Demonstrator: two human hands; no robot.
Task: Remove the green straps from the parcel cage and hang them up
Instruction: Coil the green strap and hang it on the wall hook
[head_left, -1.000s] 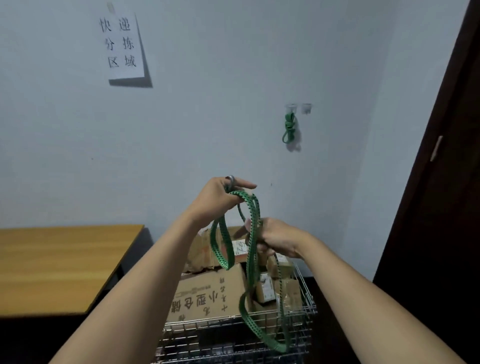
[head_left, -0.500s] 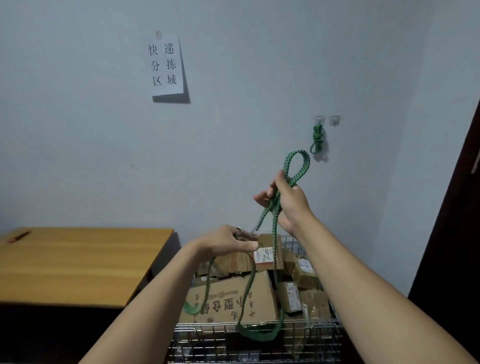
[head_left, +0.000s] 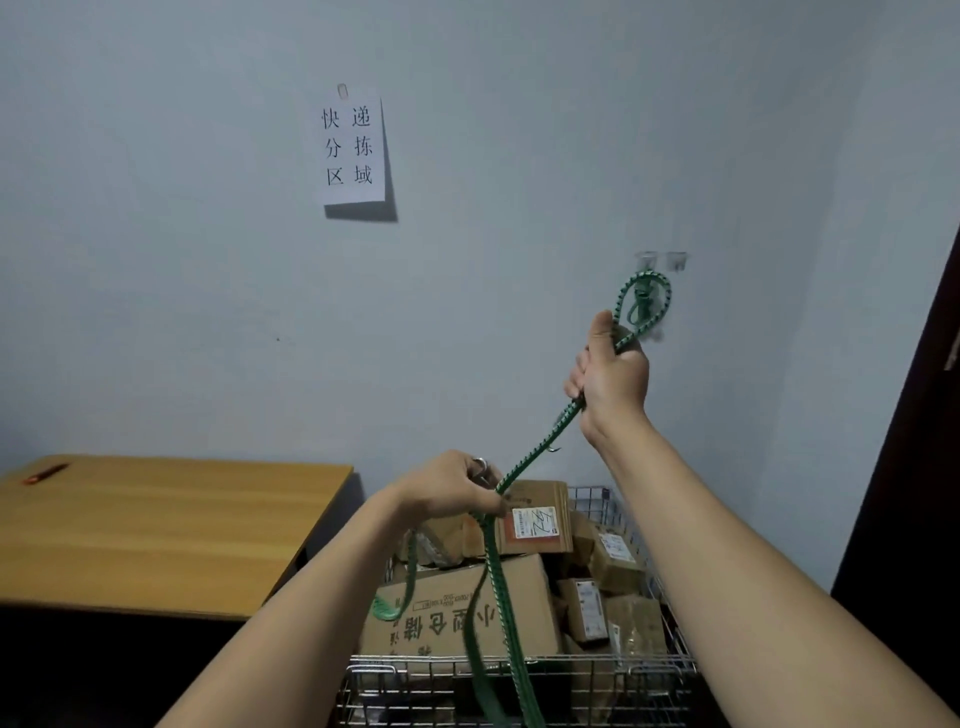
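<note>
The strap (head_left: 537, 448) is being held in both hands in front of the wall (head_left: 208, 312), above the cage (head_left: 519, 664). Its upper part is being gripped in the right hand (head_left: 610, 374), whose fingers are curled tight round it. Above that fist a loop (head_left: 666, 293) of the strap is standing up, reaching just below the two hooks (head_left: 662, 258) on the wall and lying in front of a second strap (head_left: 640, 309) that is hanging there. Whether the loop is touching a hook cannot be told.

From the underside of the right hand the strap is running taut, down and to the left, to the left hand (head_left: 447, 488), which is being held lower and nearer the camera. The strap is being pinched there between thumb and curled fingers, and a metal piece (head_left: 480, 464) is showing at the knuckles. Below the left hand the strap is hanging in long slack lengths. One is passing down over the front rim of the cage and out of view, and another is dangling to the left in front of the boxes (head_left: 457, 608).

The boxes are lying packed in the cage. A table (head_left: 156, 530) is standing to the left, with a red pen (head_left: 44, 474) lying at its far corner. A paper sign (head_left: 353, 150) is hanging on the wall above, and a dark door (head_left: 914, 467) is edging the right.
</note>
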